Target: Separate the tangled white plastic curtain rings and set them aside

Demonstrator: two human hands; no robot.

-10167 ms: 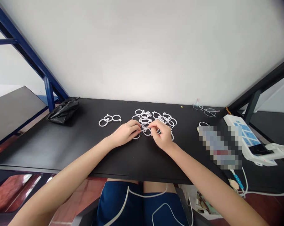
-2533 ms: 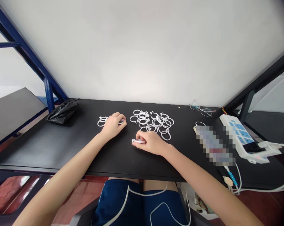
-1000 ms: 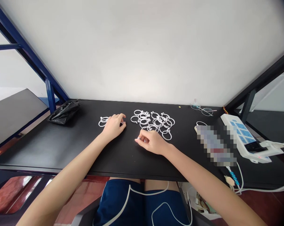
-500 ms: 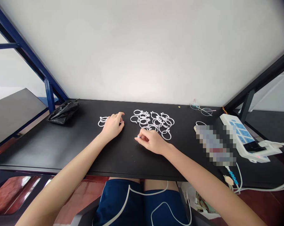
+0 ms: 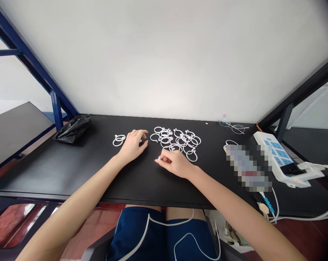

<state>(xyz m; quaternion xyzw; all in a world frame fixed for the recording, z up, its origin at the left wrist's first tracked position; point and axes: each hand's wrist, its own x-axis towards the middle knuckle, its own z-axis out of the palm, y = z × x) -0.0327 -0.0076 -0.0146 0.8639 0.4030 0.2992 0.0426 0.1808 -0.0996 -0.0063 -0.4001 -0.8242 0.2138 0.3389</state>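
Observation:
Several white plastic curtain rings lie in a loose heap (image 5: 177,139) on the black table (image 5: 71,170), many of them overlapping. My right hand (image 5: 174,164) sits at the heap's front edge, its fingertips pinched on a small white piece, probably a ring (image 5: 160,158), mostly hidden by the fingers. My left hand (image 5: 133,146) rests palm down between the heap and a small group of linked white rings (image 5: 119,140). Its fingers are apart, and it holds nothing.
A crumpled black plastic bag (image 5: 73,129) lies at the table's left. Wire-rimmed glasses (image 5: 234,127) stand at the back right. Nearby are a pixelated object (image 5: 247,168) and a white-and-blue power strip (image 5: 278,157) with cables. The table's front edge runs above my lap.
My left hand has slid right, off the small group of rings, leaving them in full view. My right hand has barely moved and keeps its pinch.

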